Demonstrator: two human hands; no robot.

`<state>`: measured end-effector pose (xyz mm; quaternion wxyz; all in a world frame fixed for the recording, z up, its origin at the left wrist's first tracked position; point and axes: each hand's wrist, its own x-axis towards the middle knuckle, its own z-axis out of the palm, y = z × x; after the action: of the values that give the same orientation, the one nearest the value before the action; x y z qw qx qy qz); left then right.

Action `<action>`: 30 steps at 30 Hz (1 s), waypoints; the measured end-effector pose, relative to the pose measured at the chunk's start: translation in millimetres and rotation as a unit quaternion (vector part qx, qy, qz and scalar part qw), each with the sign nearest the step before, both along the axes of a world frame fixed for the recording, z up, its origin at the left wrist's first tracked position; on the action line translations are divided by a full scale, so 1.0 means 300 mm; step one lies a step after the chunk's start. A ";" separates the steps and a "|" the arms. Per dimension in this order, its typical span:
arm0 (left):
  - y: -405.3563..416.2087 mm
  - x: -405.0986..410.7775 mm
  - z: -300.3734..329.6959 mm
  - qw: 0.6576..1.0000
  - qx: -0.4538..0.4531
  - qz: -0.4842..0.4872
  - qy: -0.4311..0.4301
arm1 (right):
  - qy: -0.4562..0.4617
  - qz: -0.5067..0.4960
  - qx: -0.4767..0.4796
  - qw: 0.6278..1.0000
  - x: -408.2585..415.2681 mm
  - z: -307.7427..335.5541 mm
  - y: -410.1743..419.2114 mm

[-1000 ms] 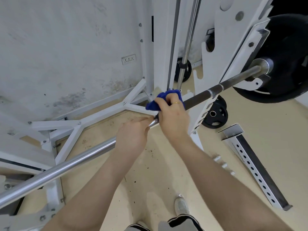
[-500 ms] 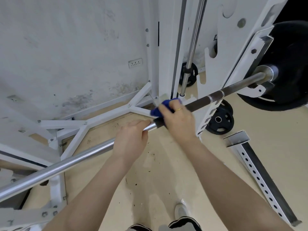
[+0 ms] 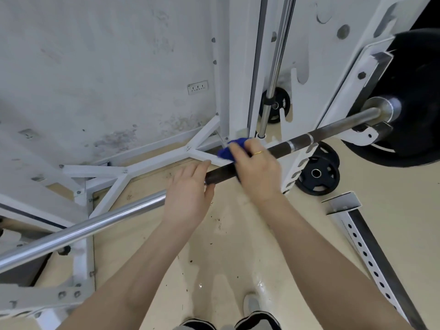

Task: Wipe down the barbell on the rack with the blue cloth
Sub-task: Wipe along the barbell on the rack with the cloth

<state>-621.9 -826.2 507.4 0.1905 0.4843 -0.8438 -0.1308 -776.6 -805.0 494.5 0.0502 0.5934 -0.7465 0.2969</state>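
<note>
head | bar (image 3: pixel 316 134) lies across the rack (image 3: pixel 307 75), running from lower left to the black plate (image 3: pixel 423 98) at right | right hand (image 3: pixel 256 167) wraps the cloth (image 3: pixel 228 150) around the bar's dark knurled part | left hand (image 3: pixel 188 196) curled round the bar just beside it, thumb under

The rack (image 3: pixel 240 67) carries the barbell (image 3: pixel 333 126) on a hook at 3 o'clock; on the floor (image 3: pixel 238 234) (speckled) lie a plate (image 3: pixel 317 173) and a perforated beam (image 3: pixel 366 236).
</note>
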 end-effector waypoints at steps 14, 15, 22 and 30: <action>0.027 -0.181 0.000 0.998 -0.051 -0.003 -0.046 | 0.054 -0.010 0.052 0.997 -0.265 -0.004 0.021; 0.025 -0.188 -0.002 0.997 -0.062 -0.002 -0.053 | 0.064 -0.056 0.053 0.995 -0.326 0.003 0.019; 0.014 -0.220 -0.053 0.990 -0.135 0.036 -0.035 | 0.087 -0.056 0.098 0.990 -0.326 0.042 0.011; 0.027 -0.221 -0.068 0.986 -0.153 0.062 -0.008 | 0.158 -0.049 0.034 0.986 -0.589 0.012 0.025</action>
<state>-688.1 -818.2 487.1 0.2639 0.5016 -0.8237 0.0159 -953.3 -797.5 497.9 0.1618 0.5965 -0.7672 0.1715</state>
